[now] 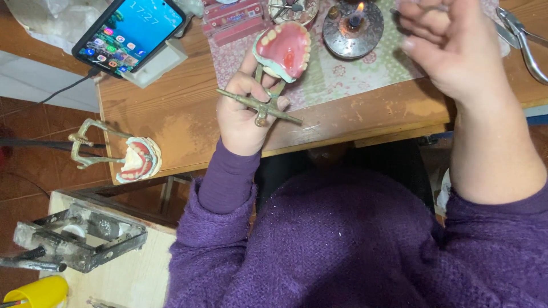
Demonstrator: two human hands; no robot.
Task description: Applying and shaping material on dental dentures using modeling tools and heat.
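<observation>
1. Left hand (246,117) grasps a brass hinged articulator (260,105); a pink wax denture with white teeth (283,50) sits on it, just above the fingers.
2. Right hand (456,48) is raised and loosely curled, pinching a thin metal instrument (419,8) near a small lit burner (354,25).

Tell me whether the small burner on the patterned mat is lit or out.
Lit. A small orange flame stands at the top of the round metal burner, which sits on the patterned mat near the right hand.
</observation>
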